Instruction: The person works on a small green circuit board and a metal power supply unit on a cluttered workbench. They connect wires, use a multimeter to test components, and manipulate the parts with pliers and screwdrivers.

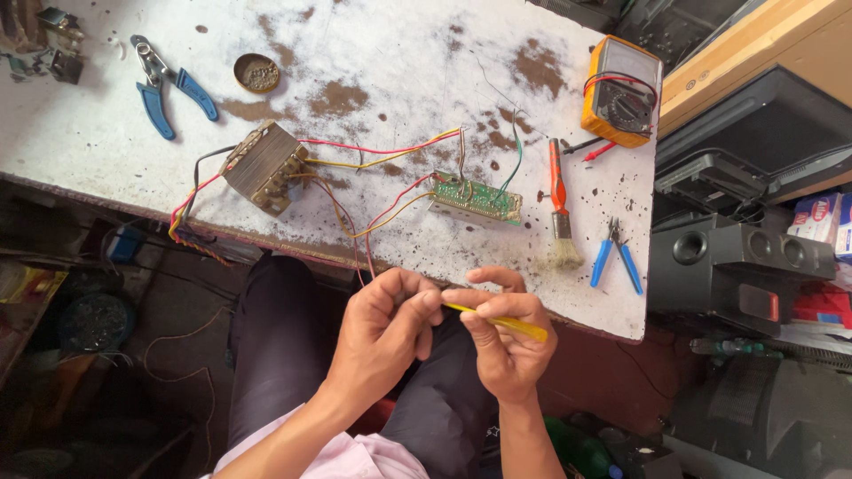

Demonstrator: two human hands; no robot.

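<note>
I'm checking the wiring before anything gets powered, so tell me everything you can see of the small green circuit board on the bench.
The green circuit board is a narrow oblong that lies flat on the worn white bench, tilted slightly, between the metal transformer and the red-handled brush. Small parts crowd its top, too small to tell apart. Red and yellow wires run from its left end towards the transformer; a green wire rises from its right end. No hand touches it.
</note>
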